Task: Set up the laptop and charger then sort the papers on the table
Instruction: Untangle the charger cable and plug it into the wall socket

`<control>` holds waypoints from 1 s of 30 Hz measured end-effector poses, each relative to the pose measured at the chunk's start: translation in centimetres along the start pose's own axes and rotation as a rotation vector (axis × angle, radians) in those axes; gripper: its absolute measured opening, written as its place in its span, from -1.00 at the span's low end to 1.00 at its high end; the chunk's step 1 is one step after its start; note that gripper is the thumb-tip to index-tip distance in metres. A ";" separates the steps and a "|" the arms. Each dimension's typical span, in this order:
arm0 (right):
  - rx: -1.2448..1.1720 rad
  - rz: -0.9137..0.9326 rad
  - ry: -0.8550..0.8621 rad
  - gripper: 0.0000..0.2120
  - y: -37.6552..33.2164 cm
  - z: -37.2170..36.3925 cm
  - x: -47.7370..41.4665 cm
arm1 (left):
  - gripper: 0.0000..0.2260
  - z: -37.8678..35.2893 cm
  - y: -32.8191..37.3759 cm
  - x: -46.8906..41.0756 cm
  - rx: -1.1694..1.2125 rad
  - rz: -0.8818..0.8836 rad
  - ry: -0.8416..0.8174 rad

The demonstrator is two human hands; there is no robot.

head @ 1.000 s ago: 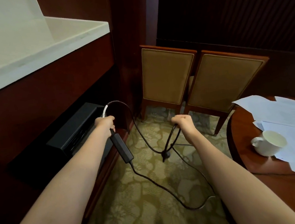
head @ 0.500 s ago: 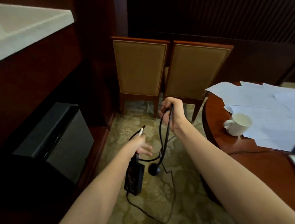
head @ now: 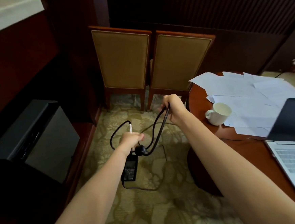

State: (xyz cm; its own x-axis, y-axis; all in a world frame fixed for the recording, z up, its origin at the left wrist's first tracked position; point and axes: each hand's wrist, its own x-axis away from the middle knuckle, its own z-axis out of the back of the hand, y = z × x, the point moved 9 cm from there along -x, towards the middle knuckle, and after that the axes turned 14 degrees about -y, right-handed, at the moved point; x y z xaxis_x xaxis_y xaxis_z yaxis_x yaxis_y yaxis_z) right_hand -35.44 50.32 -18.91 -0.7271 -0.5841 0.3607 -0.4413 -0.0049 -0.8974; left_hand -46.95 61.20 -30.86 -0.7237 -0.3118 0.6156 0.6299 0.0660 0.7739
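Keep your left hand (head: 131, 139) clamped above the dangling black rectangular charger brick (head: 130, 168), right hand (head: 173, 108) fisted on the looped black cord (head: 157, 127); untangle before plugging.

Two tan-padded chairs (head: 149, 58) stand on patterned carpet (head: 150, 208) against dark wood-panelled walls (head: 223, 8).

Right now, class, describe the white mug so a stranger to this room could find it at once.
Start at the round wooden table on the right. Near its left edge, beside the scattered white papers, stands the white mug, upright, handle pointing left. It is the only rounded, standing object there; the papers and laptop are flat-edged.
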 end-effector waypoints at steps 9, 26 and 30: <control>0.856 -0.242 -0.093 -0.77 1.0 5.5 0.2 | -0.68 1.0 4.4 1.1 -0.095 -0.122 0.015; 1.302 -0.350 -0.245 -0.75 3.4 8.3 2.2 | -0.69 -0.6 5.4 2.6 -0.060 -0.192 -0.026; 1.203 -0.419 -0.425 -0.25 8.0 8.4 2.2 | -0.66 -2.5 5.8 3.4 0.187 -0.181 -0.192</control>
State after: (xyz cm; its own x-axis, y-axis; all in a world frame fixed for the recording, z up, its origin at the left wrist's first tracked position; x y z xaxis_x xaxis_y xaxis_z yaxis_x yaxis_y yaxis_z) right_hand -36.18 42.17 -27.40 -0.3369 -0.5669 0.7518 0.3038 -0.8212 -0.4831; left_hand -45.10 58.15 -24.65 -0.8707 -0.1507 0.4681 0.4358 0.2046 0.8765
